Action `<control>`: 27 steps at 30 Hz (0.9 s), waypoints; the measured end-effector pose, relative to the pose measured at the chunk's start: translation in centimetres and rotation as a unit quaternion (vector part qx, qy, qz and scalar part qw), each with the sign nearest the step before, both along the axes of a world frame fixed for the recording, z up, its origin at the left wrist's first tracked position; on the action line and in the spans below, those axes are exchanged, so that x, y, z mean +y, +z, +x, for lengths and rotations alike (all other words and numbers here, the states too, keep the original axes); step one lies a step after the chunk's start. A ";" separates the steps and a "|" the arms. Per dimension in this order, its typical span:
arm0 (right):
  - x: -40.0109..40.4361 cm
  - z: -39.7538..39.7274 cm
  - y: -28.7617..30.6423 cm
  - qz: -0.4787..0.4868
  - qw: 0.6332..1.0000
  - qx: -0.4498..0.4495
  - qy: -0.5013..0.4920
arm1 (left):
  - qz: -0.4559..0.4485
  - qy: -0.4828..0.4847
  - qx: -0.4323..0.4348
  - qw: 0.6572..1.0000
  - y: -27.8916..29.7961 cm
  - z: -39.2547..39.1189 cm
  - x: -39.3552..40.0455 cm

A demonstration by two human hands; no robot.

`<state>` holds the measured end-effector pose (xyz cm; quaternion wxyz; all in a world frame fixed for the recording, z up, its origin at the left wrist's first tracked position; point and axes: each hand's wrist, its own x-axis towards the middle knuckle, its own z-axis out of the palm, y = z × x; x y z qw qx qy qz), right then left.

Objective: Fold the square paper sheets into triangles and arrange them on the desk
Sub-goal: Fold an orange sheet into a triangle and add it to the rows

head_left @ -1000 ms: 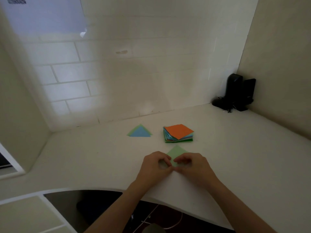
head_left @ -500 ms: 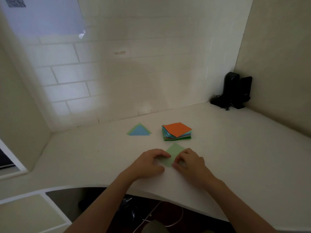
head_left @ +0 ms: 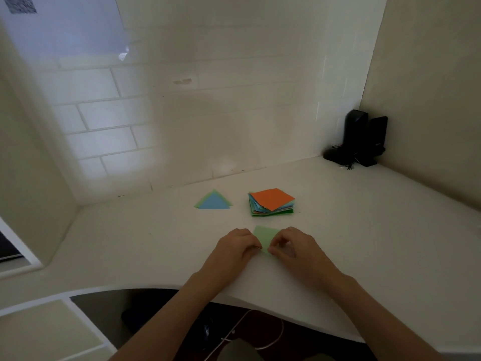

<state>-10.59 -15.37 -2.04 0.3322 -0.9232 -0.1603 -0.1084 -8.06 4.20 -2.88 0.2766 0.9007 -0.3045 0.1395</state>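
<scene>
A light green paper sheet (head_left: 266, 237) lies flat on the white desk (head_left: 364, 230), near the front edge and directly between the two hands. Its far corner points toward the paper stack; its near portion is covered by the fingers of both hands.

The left hand (head_left: 235, 250) rests on the desk at the sheet's left edge, fingers curled, with the fingertips pressed onto or pinching the paper's left side; the exact contact is hidden by the knuckles. The right hand (head_left: 292, 247) sits at the sheet's right edge, thumb and forefinger curled together and pinching the near corner of the paper. The two hands nearly meet at the sheet's near tip.

Just beyond the sheet, apart from it, stands a stack of square papers (head_left: 271, 202) in mixed colours with an orange sheet on top. To the left of the stack, well apart from the hands, lie folded triangles (head_left: 213, 200): a blue one overlapping a green one, points toward the wall.

In the far right corner of the desk, against the wall, stand black speakers (head_left: 364, 136) with a cable beside them. The back wall is white brick (head_left: 109, 118).
</scene>
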 end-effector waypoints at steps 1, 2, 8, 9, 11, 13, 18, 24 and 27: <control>-0.2 -0.1 -0.3 0.014 1.000 -0.016 -0.004 | -0.009 -0.001 0.010 1.000 0.1 0.0 -0.1; -0.4 -0.2 -0.5 0.017 1.000 -0.023 -0.006 | -0.020 0.000 0.021 1.000 0.1 0.1 -0.2; -0.3 -0.3 -1.7 -0.011 0.998 -0.046 -0.048 | -0.113 0.078 0.085 0.987 0.1 0.0 -0.8; 0.0 -0.2 -1.7 -0.006 0.997 -0.047 -0.068 | -0.117 0.089 0.080 0.986 0.0 0.0 -0.9; 0.5 0.0 -1.9 -0.010 0.994 -0.051 -0.098 | -0.112 0.103 0.062 0.986 -0.2 0.0 -1.3; 0.6 0.0 -2.0 -0.012 0.991 -0.058 -0.116 | -0.105 0.107 0.052 0.987 -0.5 0.0 -1.5; 0.8 0.3 -1.6 0.027 0.991 0.009 -0.134 | -0.125 0.101 0.108 0.981 -0.3 0.5 -0.8; -0.4 1.6 0.3 0.036 0.982 0.163 -0.086 | -0.102 0.063 0.156 0.981 0.7 0.1 -0.1; -0.3 2.1 1.5 0.079 0.975 0.193 -0.082 | -0.036 0.040 0.128 0.990 0.9 0.2 -0.5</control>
